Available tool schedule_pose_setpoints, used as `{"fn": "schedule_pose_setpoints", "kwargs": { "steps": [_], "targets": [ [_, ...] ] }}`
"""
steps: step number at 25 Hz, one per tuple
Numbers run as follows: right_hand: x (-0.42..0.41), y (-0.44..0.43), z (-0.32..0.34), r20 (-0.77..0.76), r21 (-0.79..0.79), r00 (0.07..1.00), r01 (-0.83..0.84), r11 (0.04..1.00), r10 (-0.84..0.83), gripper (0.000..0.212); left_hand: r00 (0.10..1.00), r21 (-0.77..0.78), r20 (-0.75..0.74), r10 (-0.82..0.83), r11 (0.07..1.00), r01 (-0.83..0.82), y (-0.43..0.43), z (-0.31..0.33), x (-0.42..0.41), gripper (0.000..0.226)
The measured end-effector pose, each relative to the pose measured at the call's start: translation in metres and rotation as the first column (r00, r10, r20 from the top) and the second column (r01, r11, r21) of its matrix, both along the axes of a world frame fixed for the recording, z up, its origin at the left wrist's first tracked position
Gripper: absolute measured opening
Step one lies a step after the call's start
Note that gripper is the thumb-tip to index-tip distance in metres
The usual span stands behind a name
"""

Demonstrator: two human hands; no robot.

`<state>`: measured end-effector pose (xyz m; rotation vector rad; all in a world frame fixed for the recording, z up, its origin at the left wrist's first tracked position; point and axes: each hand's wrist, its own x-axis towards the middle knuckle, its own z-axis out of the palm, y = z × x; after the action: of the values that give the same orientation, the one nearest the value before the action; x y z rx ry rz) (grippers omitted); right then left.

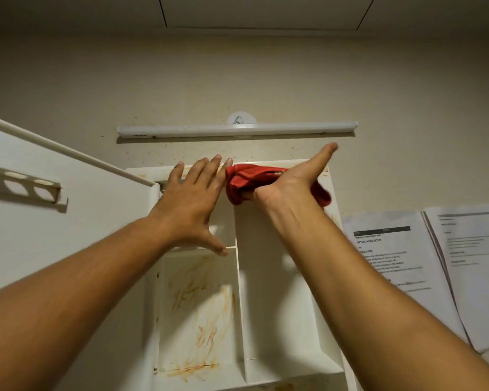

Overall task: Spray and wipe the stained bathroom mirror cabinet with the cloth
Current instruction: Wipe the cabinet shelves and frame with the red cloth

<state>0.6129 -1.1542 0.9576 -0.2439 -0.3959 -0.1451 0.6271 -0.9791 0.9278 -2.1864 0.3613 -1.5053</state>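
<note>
**Cloth at cabinet top edge**

The right hand point(291, 182) grips the red cloth point(243, 182), thumb extended, and holds it against the top edge of the open mirror cabinet point(263, 292). The left hand point(191, 198) lies flat beside it, fingers spread. Orange stains point(198, 320) mark the lower left compartment

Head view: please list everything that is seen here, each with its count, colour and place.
cabinet: one, white, centre, open, divided into compartments
door: one, white, swung open at left
holder: one, white with round holes, on the inside of the door
stains: many streaks, orange-brown, lower left compartment
cloth: one, red, at the cabinet's top edge
light bar: one, white, on the wall above the cabinet
hook: one, pale, just above the light bar
papers: two sheets, white, printed, on the wall at right
left hand: one, fingers straight, at the cabinet's top
right hand: one, holds the cloth
</note>
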Motion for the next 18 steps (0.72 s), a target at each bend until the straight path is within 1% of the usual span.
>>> {"fn": "schedule_pose_setpoints", "kwargs": {
  "steps": [1,3,4,5,7,8,9,10,13,14,16,18],
  "targets": [
    [0.002,0.001,-0.001,0.004,-0.03,1.0,-0.02,0.999,0.02,0.112,1.0,-0.002,-0.004,-0.007,1.0,0.007,-0.001,0.0,0.0,0.166],
    [0.004,0.005,-0.008,-0.021,-0.082,1.0,-0.014,0.997,0.012,0.108,1.0,-0.009,0.0,-0.004,1.0,0.004,-0.001,0.0,-0.001,0.167],
    [0.005,0.002,-0.011,-0.025,-0.083,1.0,-0.011,0.996,0.009,0.107,1.0,-0.012,-0.006,0.001,1.0,-0.002,0.0,0.0,-0.002,0.167],
    [0.006,-0.006,-0.015,-0.007,-0.063,1.0,-0.013,0.998,0.013,0.11,1.0,-0.016,-0.016,0.004,1.0,-0.004,-0.001,0.0,-0.002,0.167],
    [0.004,-0.023,-0.012,0.021,0.04,0.999,-0.033,0.999,0.032,0.119,1.0,-0.017,-0.006,0.005,1.0,-0.005,-0.001,0.0,0.0,0.166],
    [0.004,-0.025,-0.006,-0.001,0.105,0.998,-0.055,0.993,0.055,0.119,1.0,-0.017,-0.003,0.016,1.0,-0.016,0.0,0.0,0.0,0.165],
    [0.005,-0.024,-0.002,-0.024,0.135,0.998,-0.059,0.989,0.063,0.117,1.0,-0.014,-0.015,0.025,1.0,-0.026,-0.001,0.0,0.0,0.165],
    [0.004,-0.019,0.0,-0.033,0.109,0.998,-0.053,0.993,0.057,0.115,0.999,-0.013,-0.026,0.027,1.0,-0.028,-0.002,0.001,-0.001,0.165],
    [0.001,-0.01,-0.004,-0.045,-0.076,0.997,-0.058,0.995,0.055,0.111,0.999,-0.01,-0.016,0.035,0.999,-0.036,-0.003,0.002,-0.004,0.165],
    [0.002,-0.014,-0.01,-0.044,-0.108,0.997,-0.071,0.992,0.067,0.111,0.999,-0.01,-0.026,0.038,0.999,-0.038,-0.004,0.002,-0.005,0.165],
    [0.007,-0.026,-0.017,0.014,-0.168,0.997,-0.076,0.983,0.079,0.117,0.999,-0.017,-0.023,0.032,0.999,-0.032,-0.003,0.0,-0.004,0.165],
    [0.016,-0.026,-0.015,0.015,-0.246,0.999,-0.035,0.969,0.039,0.121,0.999,-0.014,-0.016,0.04,0.999,-0.04,-0.002,-0.001,-0.002,0.164]
  ]
}}
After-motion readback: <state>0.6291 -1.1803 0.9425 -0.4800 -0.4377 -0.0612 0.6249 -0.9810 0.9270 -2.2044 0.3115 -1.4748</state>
